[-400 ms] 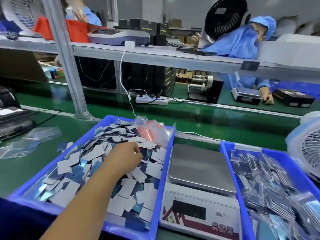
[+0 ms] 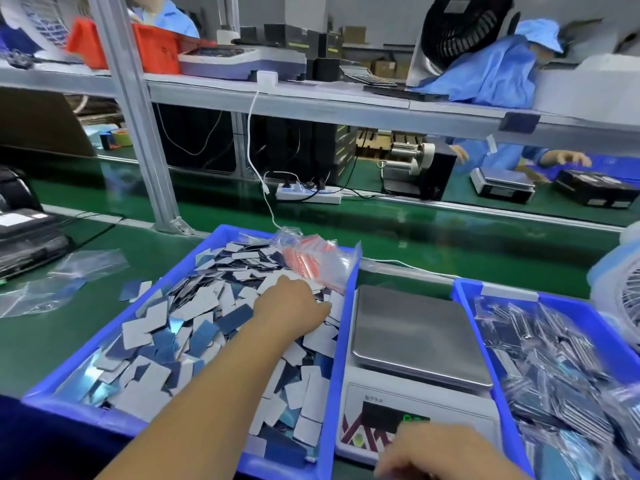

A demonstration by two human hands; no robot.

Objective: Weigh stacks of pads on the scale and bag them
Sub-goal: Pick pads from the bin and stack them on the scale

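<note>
Nearest the camera, right hand over the front panel of the scale, knuckles up; its grip cannot be told. Scale pan bare. Left hand further in, reaching into the blue bin of loose pads, fingers curled down among them; whether it grips any is hidden. Pads: thin, flat, light, probably slick and prone to fanning; best pinched by the stack's edges. Bundle of small bags at the bin's far corner. Bagged pads fill the right bin. Beyond, green tabletop.
</note>
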